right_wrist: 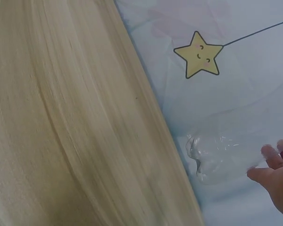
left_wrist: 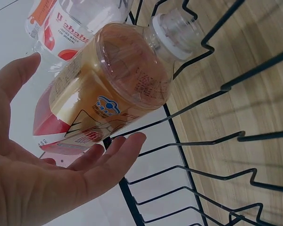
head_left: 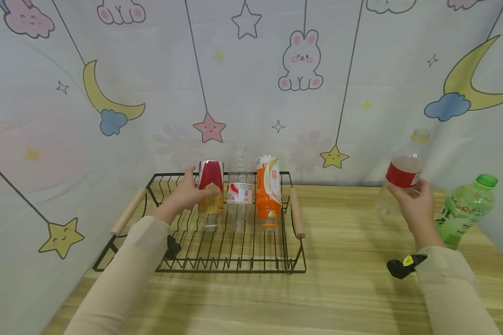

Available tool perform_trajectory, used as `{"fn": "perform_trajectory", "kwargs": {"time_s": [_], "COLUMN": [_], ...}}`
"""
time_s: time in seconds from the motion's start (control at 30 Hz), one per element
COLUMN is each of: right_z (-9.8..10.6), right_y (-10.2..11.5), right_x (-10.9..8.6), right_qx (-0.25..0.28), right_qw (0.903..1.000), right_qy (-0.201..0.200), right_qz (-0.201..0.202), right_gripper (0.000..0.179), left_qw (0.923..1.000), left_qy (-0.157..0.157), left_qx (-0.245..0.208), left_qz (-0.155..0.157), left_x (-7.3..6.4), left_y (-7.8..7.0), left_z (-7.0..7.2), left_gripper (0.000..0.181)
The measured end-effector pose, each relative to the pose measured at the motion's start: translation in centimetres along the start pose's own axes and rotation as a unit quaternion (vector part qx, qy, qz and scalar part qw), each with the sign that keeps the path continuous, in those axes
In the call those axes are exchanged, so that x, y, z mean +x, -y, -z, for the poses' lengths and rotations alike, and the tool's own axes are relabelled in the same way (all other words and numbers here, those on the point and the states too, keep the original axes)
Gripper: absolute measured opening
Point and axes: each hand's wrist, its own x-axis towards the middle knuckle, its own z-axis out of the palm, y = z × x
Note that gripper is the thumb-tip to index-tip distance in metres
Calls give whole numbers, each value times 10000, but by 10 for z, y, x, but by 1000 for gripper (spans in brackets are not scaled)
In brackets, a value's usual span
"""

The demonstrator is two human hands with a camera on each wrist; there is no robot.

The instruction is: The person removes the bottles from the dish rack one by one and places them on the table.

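My left hand (head_left: 184, 190) is at a red-and-gold labelled bottle (head_left: 211, 184), which stands cap down in a black wire rack (head_left: 230, 271). In the left wrist view its thumb is spread away from the bottle and the fingers lie loosely extended beside it. Next to that bottle are a clear water bottle (head_left: 240, 193) and an orange-and-white bottle (head_left: 269, 190), both also cap down. Over on the right, my right hand (head_left: 417, 207) grips a clear plastic bottle (head_left: 404, 172) with a red label and yellow cap, tilted. Its ridged base shows in the right wrist view.
A green bottle (head_left: 465, 209) with a green cap stands at the table's right, close to my right forearm. The rack has wooden handles (head_left: 296, 214) on its sides. Behind the wooden table (head_left: 343, 288) hangs a patterned curtain (head_left: 251, 83).
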Motion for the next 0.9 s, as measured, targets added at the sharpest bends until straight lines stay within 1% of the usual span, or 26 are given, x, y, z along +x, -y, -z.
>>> {"fn": "perform_trajectory", "kwargs": {"time_s": [0.07,0.13,0.2,0.3,0.47,0.67,0.9], "right_z": [0,1,2,3,3,2,3], "right_y": [-3,-6,-10,-15,-22,-28,-33], "right_x": [0,0,0,-1,0,0,1], "right_qx": [-43,-124,-191,-218,-110,-210,-180], "right_qw": [9999,9997,9995,9993,9992,9988,9980], "right_qy": [-62,-139,-185,-183,-217,-163,-134], "right_qz": [-77,-143,-195,-259,-302,-415,-599], "right_gripper": [87,88,88,89,88,89,91], "left_qw": [9999,9996,9991,9986,9985,9983,9982], "left_qy": [62,197,335,444,451,514,492], "left_qx": [-1,-62,-92,-119,-90,-87,-127], "left_qz": [97,174,231,278,304,262,325], "left_x": [0,1,1,2,3,4,4], "left_y": [0,0,1,2,4,7,6], "left_z": [0,-1,-2,-3,-4,-6,-8], "left_gripper": [108,108,109,112,116,118,117]}}
